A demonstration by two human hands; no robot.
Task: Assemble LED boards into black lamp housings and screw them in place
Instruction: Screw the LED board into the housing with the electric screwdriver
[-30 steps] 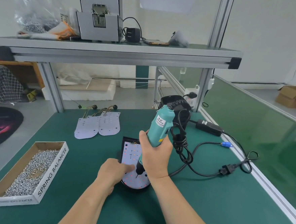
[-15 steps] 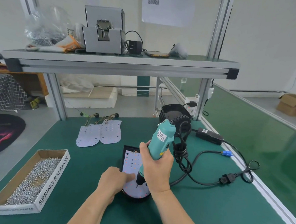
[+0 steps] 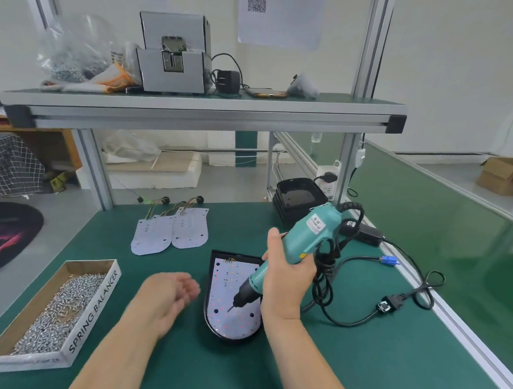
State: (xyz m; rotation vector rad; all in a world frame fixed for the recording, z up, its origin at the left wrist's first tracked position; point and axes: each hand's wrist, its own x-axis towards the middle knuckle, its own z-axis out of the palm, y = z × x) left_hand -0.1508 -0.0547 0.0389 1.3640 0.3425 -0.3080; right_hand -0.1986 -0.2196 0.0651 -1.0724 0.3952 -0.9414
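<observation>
While the green workbench [image 3: 358, 368] carries one job in hand, the task stands at the fastening stage. One black lamp housing [image 3: 230, 339] lies flat near the front of the bench, between the two forearms, and an LED board [image 3: 231, 279] is already seated inside it. The right hand [image 3: 286, 277] is wrapped round the teal electric screwdriver [image 3: 305, 243], which is tilted, with its bit tip [image 3: 229, 308] touching the lower part of the board. The left hand [image 3: 169, 291] hovers just beside the housing's left edge, fingers loosely curled, holding nothing that can be made out. Whether any screw is fully seated cannot be told; dark holes on the board suggest that fastening is incomplete. Two spare LED boards [image 3: 170, 232] with wire leads and a stack of empty housings [image 3: 297, 194] at the rear indicate further units to assemble. An upper shelf [image 3: 194, 111] carries a grey machine [image 3: 172, 54]. A cardboard box of screws [image 3: 56, 311] sits to the left, within reach. The screwdriver cord [image 3: 361, 320] loops across the bench to the right, well apart from the housing, though the coil bunched at the driver may drag on it.
</observation>
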